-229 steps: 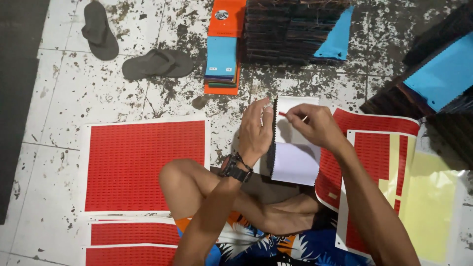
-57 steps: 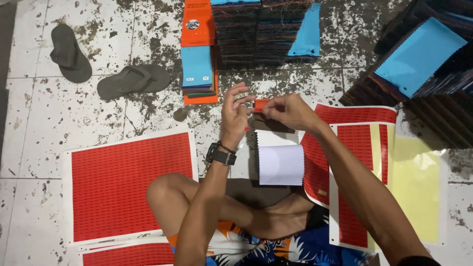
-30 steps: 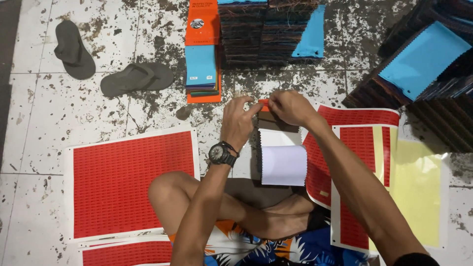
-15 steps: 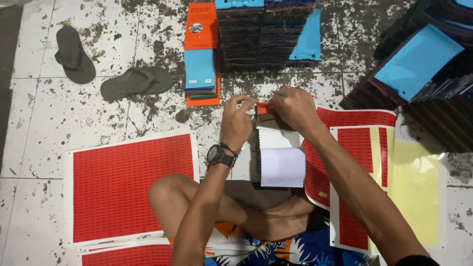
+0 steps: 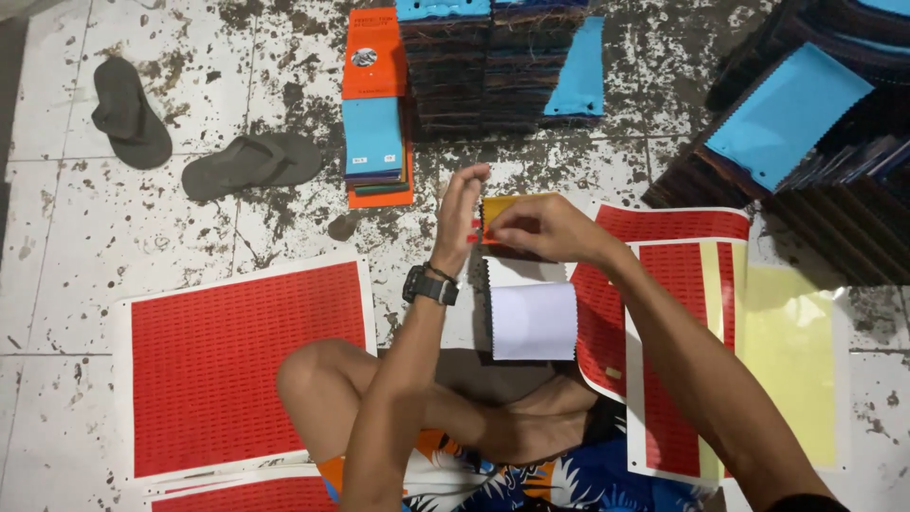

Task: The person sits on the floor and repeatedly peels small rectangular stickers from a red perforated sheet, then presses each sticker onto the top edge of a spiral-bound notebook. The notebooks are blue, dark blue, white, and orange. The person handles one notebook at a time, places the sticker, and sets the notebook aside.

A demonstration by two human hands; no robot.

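Red sticker, small, sits at the tips of my left hand (image 5: 462,213). That hand is raised off the floor (image 5: 142,246), palm turned toward the right, fingers straight and pointing away from me; they are apart, not clamped on anything, the sticker only clinging at the fingertip edge. Left forearm rises from my knee, black wristwatch (image 5: 431,284) on the wrist.

My right hand (image 5: 540,228) comes in from the right, forearm crossing over the red sticker sheets (image 5: 678,284). Its grip is drawn together, thumb and fingers pinched on the top edge of a yellow-orange fabric swatch (image 5: 502,209), just beside the left fingertips. Whether the two hands touch, I cannot tell.

The swatch lies at the top of a swatch book with a white fabric page (image 5: 533,320) showing below it, resting on the floor in front of my crossed legs.

Left of my knee: a large red sticker sheet (image 5: 242,365) with white border, more sheets partly under it. Further off: an orange and blue swatch booklet stack (image 5: 376,114), dark stacks of swatch books (image 5: 493,66) with blue covers, two grey sandals (image 5: 190,142). A yellow backing sheet (image 5: 791,365) lies at right.
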